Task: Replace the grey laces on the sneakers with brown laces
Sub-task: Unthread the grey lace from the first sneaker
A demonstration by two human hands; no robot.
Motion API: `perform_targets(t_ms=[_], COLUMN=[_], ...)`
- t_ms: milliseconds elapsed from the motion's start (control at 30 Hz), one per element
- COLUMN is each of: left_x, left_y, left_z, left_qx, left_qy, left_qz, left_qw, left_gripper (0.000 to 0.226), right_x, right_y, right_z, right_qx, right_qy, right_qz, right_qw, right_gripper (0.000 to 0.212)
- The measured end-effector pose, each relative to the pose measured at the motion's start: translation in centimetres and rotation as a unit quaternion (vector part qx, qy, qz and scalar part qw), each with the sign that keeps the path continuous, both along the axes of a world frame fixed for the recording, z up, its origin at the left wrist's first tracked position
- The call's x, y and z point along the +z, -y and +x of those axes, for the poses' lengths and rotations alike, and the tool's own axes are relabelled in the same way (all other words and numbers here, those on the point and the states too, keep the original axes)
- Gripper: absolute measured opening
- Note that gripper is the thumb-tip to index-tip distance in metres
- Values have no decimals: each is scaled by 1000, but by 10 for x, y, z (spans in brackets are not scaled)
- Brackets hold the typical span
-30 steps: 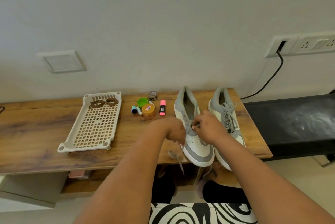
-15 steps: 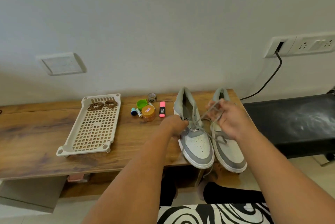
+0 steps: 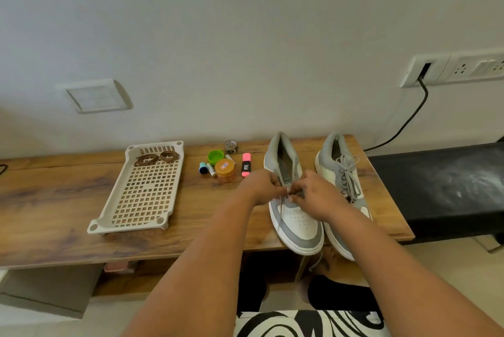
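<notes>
Two grey-and-white sneakers stand side by side on the wooden table [image 3: 54, 200], toes toward me. My left hand [image 3: 261, 186] and my right hand [image 3: 313, 195] meet over the middle of the left sneaker [image 3: 297, 222], and both pinch its grey lace [image 3: 281, 205] at the lower eyelets. A loose end of that lace hangs over the table's front edge. The right sneaker [image 3: 331, 165] keeps its grey lace [image 3: 347, 175] tied in a bow. Two coiled brown laces [image 3: 156, 158] lie at the far end of a cream perforated tray [image 3: 141, 200].
Between tray and sneakers sit a green cap [image 3: 215, 156], an orange-lidded jar [image 3: 225, 170], a pink highlighter [image 3: 246, 164], a small batteries-like pair [image 3: 207, 169] and a round tin [image 3: 231, 146]. A black bench [image 3: 441, 186] adjoins the table on the right; a cable [image 3: 403, 124] runs to a wall socket.
My right hand, which had pulled the grey lace out up and to the right, has come back down to the left sneaker's eyelets beside my left hand.
</notes>
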State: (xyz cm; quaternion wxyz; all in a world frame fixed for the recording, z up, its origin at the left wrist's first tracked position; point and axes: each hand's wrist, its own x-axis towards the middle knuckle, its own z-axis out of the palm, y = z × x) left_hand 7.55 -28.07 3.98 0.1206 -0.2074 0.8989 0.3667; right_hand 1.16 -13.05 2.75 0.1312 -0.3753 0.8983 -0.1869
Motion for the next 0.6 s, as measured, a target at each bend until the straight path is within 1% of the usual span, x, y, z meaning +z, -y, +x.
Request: perform_targets(t_ms=[67, 133, 233, 333, 400, 500, 567, 600], left_x=[0, 1, -3, -7, -4, 4, 10, 12], left_y=[4, 5, 1, -1, -1, 1, 4, 6], left_z=[4, 7, 6, 3, 4, 4, 6, 6], left_qx=[-16, -42, -71, -66, -66, -61, -41, -30], left_qy=[-13, -13, -2, -3, -21, -67, -95, -108], left_qz=[32, 31, -21, -44, -59, -133, -178, -177], left_qw=[999, 999, 997, 997, 996, 987, 979, 978], left_gripper=[21, 18, 16, 13, 10, 14, 22, 26], right_x=[0, 1, 1, 0, 0, 0, 0, 0], right_y=[-2, -6, -9, -8, -7, -6, -6, -6], right_z=[-3, -7, -7, -7, -6, -6, -6, -6], right_qx=[-6, -3, -5, -6, -2, 4, 2, -1], right_qy=[45, 64, 74, 75, 71, 60, 61, 63], right_qz=[-13, -7, -11, -12, -9, -9, -16, -20], right_qw=[999, 998, 997, 997, 997, 998, 998, 998], right_gripper=[21, 19, 17, 14, 15, 14, 9, 6])
